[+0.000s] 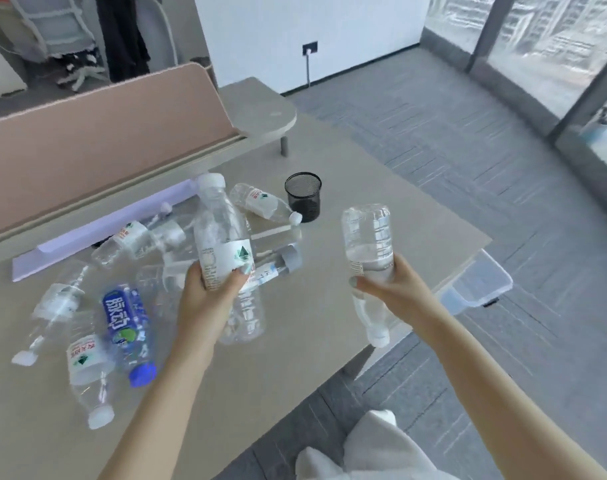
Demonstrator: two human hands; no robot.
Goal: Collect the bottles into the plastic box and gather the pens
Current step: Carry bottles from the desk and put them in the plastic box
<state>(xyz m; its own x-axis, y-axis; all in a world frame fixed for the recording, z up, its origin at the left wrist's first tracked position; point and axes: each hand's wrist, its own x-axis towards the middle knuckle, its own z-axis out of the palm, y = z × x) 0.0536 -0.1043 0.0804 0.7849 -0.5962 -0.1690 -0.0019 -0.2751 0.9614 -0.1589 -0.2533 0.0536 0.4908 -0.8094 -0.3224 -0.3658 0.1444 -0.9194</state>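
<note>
Head view: an upright bottle [222, 233] is gripped by the left hand [205, 289] above the table [329, 271]; an inverted bottle [368, 268] is clasped by the right hand [385, 289], near the plastic box [478, 285].

The one camera sits on my head, looking forward and down (wide-angle, close over my forearms) across the desk [295, 358] towards the carpeted floor [468, 140].

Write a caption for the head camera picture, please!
Left hand and right hand each lift a clear bottle above a bottle-strewn table.
</note>
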